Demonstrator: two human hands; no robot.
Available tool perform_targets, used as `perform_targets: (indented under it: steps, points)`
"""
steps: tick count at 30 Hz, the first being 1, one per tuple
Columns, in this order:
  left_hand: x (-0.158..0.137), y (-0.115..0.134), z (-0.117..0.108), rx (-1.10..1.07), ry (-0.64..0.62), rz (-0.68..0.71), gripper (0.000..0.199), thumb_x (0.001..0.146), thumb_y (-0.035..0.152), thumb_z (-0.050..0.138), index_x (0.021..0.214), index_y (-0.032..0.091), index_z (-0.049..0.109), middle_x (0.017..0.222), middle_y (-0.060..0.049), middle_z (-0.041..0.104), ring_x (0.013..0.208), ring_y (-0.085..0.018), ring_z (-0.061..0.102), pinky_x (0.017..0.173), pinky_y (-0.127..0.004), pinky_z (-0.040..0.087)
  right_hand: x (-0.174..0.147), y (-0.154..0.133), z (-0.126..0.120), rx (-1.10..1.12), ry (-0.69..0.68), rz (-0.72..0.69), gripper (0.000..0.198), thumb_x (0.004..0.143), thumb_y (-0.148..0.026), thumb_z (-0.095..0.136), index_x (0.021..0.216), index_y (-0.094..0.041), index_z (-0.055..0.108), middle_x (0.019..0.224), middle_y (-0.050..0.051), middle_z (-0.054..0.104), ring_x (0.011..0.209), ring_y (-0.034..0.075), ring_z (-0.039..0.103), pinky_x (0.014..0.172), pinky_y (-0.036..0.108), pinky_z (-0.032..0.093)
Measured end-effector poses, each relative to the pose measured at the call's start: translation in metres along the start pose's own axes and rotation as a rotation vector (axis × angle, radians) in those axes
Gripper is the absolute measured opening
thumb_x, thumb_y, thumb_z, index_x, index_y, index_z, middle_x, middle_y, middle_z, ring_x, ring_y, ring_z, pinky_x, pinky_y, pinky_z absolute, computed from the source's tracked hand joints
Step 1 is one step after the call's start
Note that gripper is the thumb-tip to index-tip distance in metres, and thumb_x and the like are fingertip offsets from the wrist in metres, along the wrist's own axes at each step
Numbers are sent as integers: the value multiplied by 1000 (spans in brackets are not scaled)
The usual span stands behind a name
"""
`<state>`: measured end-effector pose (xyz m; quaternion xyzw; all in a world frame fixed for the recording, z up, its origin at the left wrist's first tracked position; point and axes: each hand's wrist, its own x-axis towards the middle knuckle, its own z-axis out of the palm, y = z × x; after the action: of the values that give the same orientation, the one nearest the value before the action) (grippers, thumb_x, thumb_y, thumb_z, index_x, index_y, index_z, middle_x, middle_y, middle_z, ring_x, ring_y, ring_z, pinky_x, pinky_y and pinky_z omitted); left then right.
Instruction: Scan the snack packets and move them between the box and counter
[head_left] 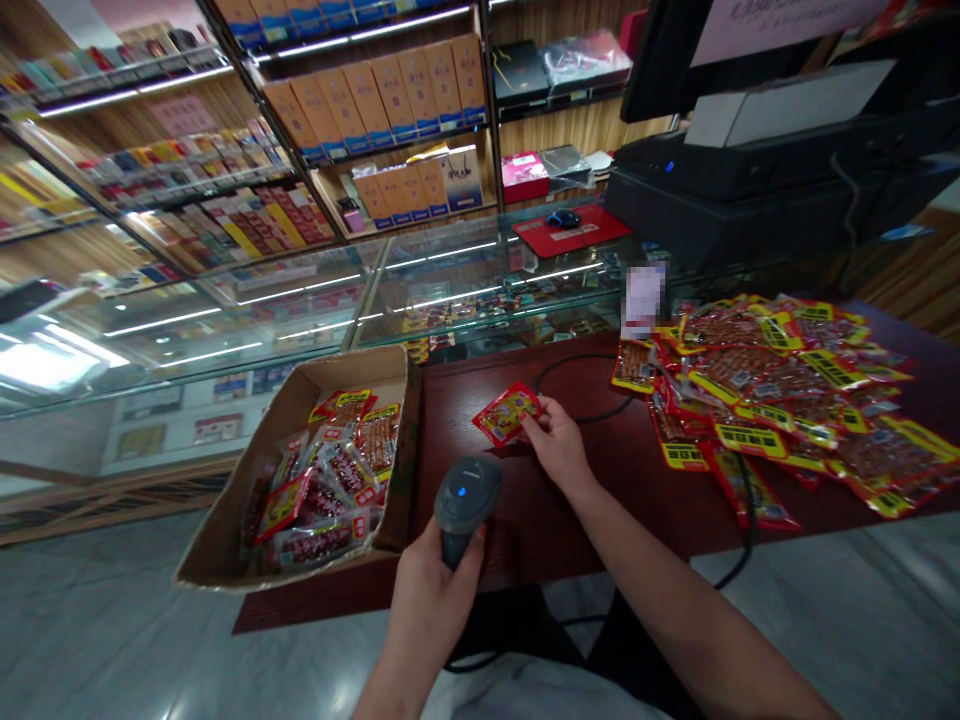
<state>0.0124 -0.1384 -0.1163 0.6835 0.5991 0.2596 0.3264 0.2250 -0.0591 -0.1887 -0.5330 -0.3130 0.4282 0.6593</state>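
My left hand is wrapped round the handle of a dark grey barcode scanner, which shows a small blue light on top. Pinched at its right end by my right hand is a small red and yellow snack packet, held over the dark red tabletop, beyond the scanner. To the left stands an open cardboard box with several snack packets inside, some red and yellow, some clear. A large heap of red and yellow snack packets lies on the right of the table.
A black cable runs over the table's front edge at right. Behind the table is a glass display counter, bearing a mouse on a red mat. A monitor and black equipment stand back right. Stocked shelves line the wall.
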Motion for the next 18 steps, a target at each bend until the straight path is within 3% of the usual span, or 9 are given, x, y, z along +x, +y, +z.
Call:
perform_targets:
  steps: [6, 18]
  points:
    - [-2, -1, -3, 16, -15, 30, 19, 83, 35, 63, 84, 17, 70, 65, -3, 70, 61, -21, 64, 63, -26, 46, -3, -3, 1, -111, 5, -75, 29, 78, -36, 67, 104, -25, 63, 87, 2, 75, 82, 23, 73, 73, 35, 59]
    - [-6, -1, -4, 30, -13, 28, 20, 84, 36, 63, 81, 18, 70, 61, -1, 66, 58, -19, 60, 60, -26, 44, -2, -1, 0, -203, 10, -114, 26, 79, -34, 65, 103, -26, 65, 86, 2, 75, 80, 24, 73, 71, 36, 58]
